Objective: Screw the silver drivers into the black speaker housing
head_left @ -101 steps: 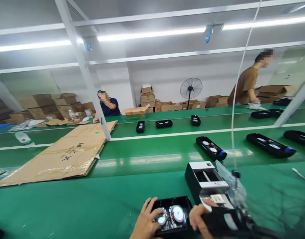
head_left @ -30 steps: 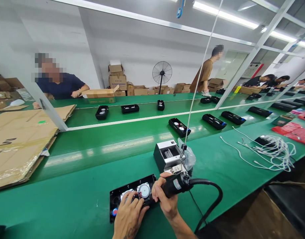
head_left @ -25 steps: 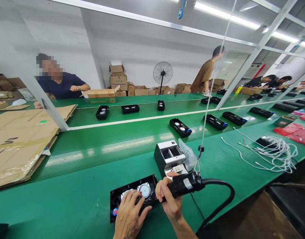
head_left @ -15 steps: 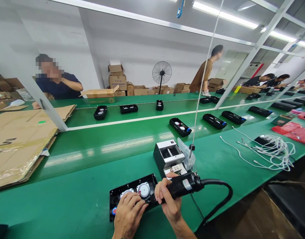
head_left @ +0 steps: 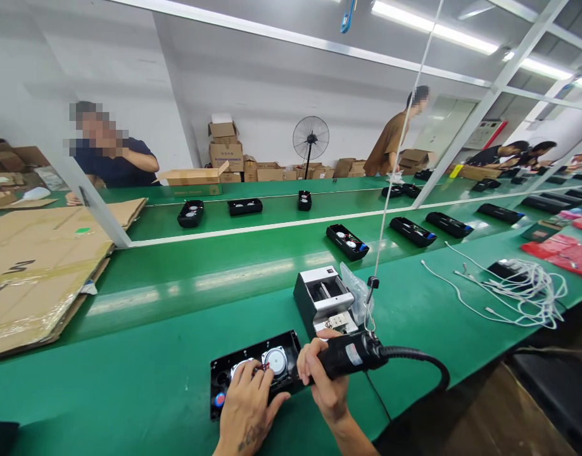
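Hands first: our left hand (head_left: 247, 405) is pressed flat on the black speaker tray (head_left: 253, 373), fingers spread over the near edge and the left driver, so it's pinning the thing down rather than gripping it. Our right hand (head_left: 322, 380) is wrapped tight around the black electric screwdriver (head_left: 347, 356), which lies tilted nearly level with its tip pointing left into the tray, just beside the round silver driver (head_left: 275, 361). We can't make out the bit itself, since the fingers hide it. The tray sits on the green bench (head_left: 129, 380) right at the near edge. A thick black cable (head_left: 421, 361) loops off the back of the driver, and a thin white cord (head_left: 390, 190) runs up from it. Just behind our right hand sits a small black-and-white box (head_left: 322, 297) with a clear plastic bag (head_left: 354, 294) against it. More trays like ours sit on the conveyor belt (head_left: 253, 253) beyond.
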A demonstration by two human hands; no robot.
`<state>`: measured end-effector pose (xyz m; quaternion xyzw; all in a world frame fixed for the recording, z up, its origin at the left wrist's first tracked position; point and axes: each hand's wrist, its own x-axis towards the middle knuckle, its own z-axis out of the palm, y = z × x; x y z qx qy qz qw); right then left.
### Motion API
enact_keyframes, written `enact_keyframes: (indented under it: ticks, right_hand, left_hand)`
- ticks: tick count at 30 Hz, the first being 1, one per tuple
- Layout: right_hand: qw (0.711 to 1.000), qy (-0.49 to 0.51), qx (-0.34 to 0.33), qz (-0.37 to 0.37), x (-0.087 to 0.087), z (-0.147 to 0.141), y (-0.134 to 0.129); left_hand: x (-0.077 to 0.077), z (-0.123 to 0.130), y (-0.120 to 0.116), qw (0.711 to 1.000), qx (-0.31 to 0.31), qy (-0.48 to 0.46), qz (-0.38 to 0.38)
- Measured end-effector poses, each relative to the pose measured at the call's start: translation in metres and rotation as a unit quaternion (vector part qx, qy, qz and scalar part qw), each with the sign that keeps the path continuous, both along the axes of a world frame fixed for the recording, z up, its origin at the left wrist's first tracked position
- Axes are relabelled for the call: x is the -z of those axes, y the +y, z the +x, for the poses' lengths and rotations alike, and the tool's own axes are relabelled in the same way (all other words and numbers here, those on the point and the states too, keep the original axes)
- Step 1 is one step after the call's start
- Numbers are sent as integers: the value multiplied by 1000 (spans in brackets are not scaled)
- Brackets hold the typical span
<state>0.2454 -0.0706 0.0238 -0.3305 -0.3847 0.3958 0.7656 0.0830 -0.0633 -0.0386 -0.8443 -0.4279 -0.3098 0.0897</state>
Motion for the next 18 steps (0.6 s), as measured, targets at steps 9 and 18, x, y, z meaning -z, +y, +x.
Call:
enact_keyframes:
  ticks: [9, 18]
  right_hand:
    - [1000, -28, -8, 6, 20, -6, 2]
    - [999, -28, -21, 6, 28, -10, 4]
  left_hand:
    - [7, -4, 1, 999, 17, 18, -20]
    - [10, -3, -1, 1000, 14, 14, -24]
